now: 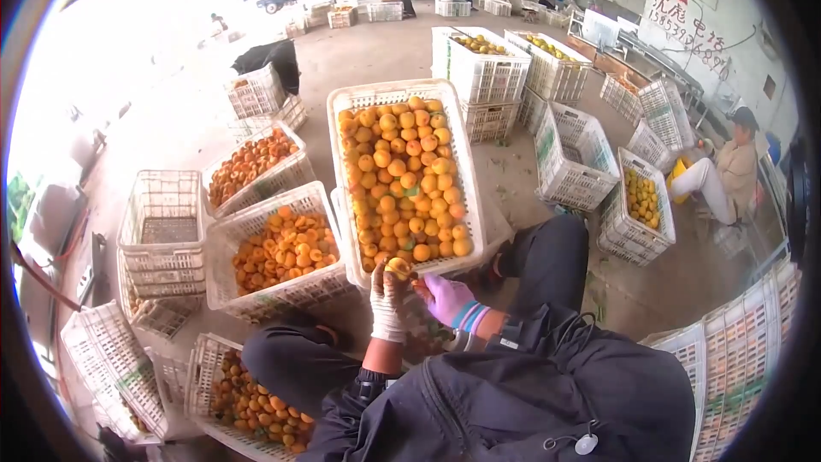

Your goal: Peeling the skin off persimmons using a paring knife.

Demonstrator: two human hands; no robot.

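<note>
My left hand [388, 305], in a whitish glove with bare fingertips, holds up an apricot [399, 267]. My right hand [447, 300], in a purple glove with a striped cuff, is closed at the fruit's right side around a small dark tool [415, 280]; its blade or tip is too small to make out. Both hands are at the near rim of a white plastic crate [476, 205] heaped with whole apricots [401, 167] and a few green leaves. Left of it, a second crate [221, 263] holds apricot halves [288, 247].
Further apricot halves fill a crate [301, 163] at left, beside stacked crates [160, 256]. Whole apricots lie in a crate [199, 372] by my left knee. Filled crates [481, 77] stand ahead. A seated person [731, 170] is at right beside a yellow bucket [680, 173]; others work behind.
</note>
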